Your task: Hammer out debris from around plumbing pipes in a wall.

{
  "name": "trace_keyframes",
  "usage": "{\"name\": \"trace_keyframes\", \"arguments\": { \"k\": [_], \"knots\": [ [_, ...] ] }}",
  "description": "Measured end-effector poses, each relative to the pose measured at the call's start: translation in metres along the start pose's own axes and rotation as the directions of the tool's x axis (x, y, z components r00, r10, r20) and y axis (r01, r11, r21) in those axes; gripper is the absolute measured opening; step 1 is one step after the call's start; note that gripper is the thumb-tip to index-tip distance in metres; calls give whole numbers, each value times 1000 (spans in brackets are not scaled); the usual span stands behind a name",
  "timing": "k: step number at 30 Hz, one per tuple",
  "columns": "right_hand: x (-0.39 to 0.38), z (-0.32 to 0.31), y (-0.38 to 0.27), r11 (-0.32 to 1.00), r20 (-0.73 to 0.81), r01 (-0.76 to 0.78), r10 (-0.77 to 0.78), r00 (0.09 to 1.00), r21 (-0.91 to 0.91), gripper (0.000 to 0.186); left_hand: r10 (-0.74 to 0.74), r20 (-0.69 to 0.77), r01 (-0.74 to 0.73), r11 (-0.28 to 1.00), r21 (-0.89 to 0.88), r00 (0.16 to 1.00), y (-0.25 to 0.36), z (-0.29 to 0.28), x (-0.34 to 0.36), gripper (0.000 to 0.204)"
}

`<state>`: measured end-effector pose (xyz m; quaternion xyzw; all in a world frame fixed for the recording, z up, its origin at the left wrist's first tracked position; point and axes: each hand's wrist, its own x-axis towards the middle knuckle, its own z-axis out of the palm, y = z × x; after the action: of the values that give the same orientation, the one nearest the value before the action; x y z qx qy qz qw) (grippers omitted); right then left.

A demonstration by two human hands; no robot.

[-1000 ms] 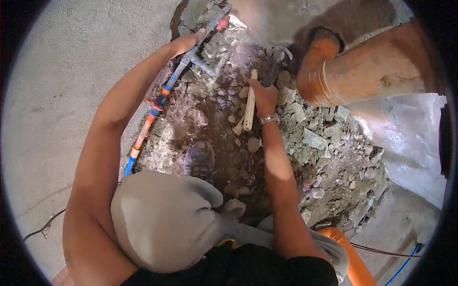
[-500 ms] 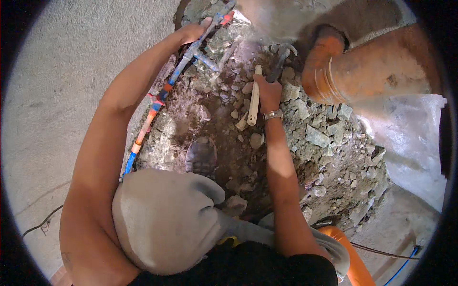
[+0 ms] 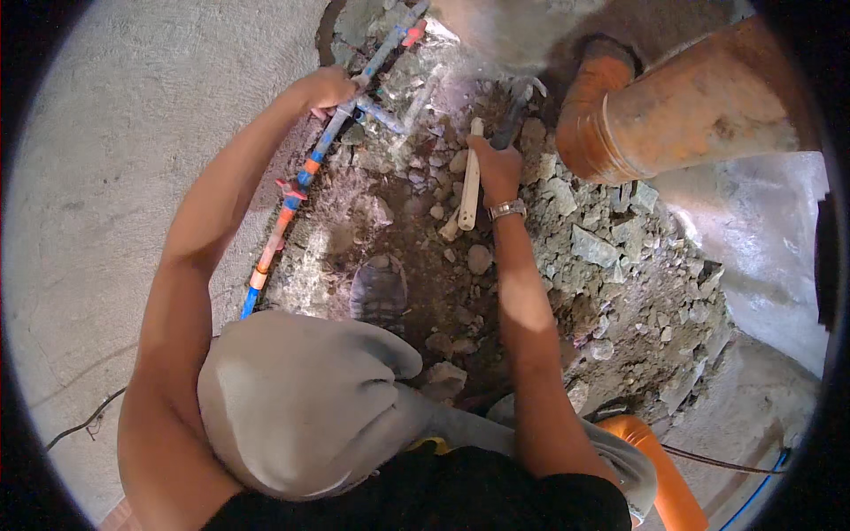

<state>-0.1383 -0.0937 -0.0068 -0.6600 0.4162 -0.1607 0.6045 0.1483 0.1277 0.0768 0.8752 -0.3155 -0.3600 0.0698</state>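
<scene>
My left hand [image 3: 326, 90] is closed round a long pipe [image 3: 329, 133] near its branch fitting. Grey, blue and orange sections run along this pipe. Two red valve handles sit on it, one [image 3: 413, 33] at the far end and one [image 3: 291, 189] closer to me. My right hand [image 3: 498, 168] is closed over the rubble, its thumb across a pale, flat, folded stick [image 3: 470, 190] that looks like a folding rule. From the same hand a dark shaft [image 3: 511, 119] reaches away, ending in a curved metal head like a hammer's. The fingers' undersides are hidden.
Broken stone and soil [image 3: 611, 292] fill the trench around my shoe [image 3: 379, 292]. A large orange pipe with an elbow [image 3: 589, 133] stands at the upper right, by pale sheeting [image 3: 761, 248]. Another orange pipe [image 3: 660, 469] lies lower right. Rough concrete [image 3: 115, 177] borders the left.
My left hand has slid along the pipe toward me, from near the far valve down to the branch fitting. My right hand stays nearly in place with the pale stick.
</scene>
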Motion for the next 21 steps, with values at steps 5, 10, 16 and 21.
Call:
{"name": "trace_keyframes", "arguments": {
  "k": [5,10,16,21],
  "knots": [
    [1,-23,7,994,-54,26,-21,998,105,30,261,-372,-165,948,272,891,135,53,-77,35],
    [-3,-24,-8,996,-21,-76,77,997,41,38,607,-334,-344,732,588,721,137,100,-9,39],
    [-4,-13,-9,998,18,-59,59,998,-32,44,272,-325,-105,887,451,906,131,73,71,46],
    [16,-17,25,990,-95,-95,85,992,-102,39,461,-100,-350,781,517,882,139,71,39,31]
  ]
}}
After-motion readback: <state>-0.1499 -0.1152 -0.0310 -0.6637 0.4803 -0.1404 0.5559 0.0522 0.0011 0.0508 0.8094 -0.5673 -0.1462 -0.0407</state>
